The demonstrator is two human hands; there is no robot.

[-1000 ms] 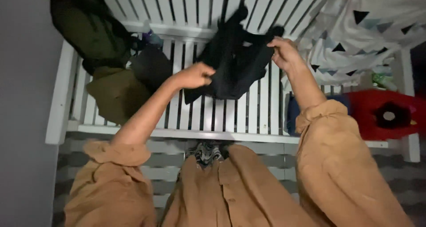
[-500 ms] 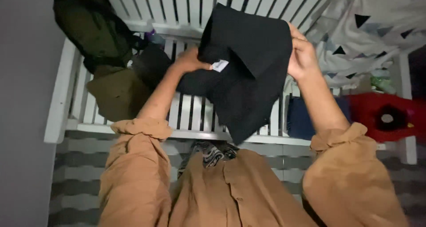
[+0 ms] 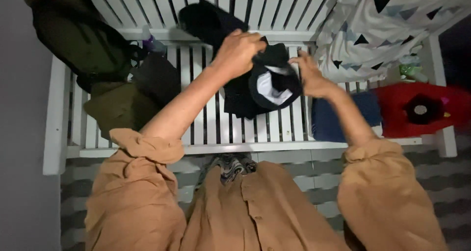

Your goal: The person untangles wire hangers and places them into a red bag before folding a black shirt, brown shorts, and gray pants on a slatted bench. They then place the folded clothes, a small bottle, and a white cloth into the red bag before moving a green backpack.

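Folding step: black garment (image 3: pixel 255 84) held bunched over the white slatted bench (image 3: pixel 216 128), partly gathered; judged mid-fold.
Left hand: left hand (image 3: pixel 238 52) closed in a fist-like pinch on the garment's upper edge.
Right hand: right hand (image 3: pixel 309 77) with fingers half spread, tips touching the garment's right side; firm grip cannot be confirmed.
Garment look: dark, soft, crumpled; pale lining or label showing in a rounded opening at its middle.
Garment place: above the bench seat, lower part draped on the slats.
Next move calls for: flattening the cloth and lining up edges, probably.
Nearby: olive bag (image 3: pixel 78 40) at left; blue folded cloth (image 3: pixel 338 116) and red item (image 3: pixel 417 108) at right.
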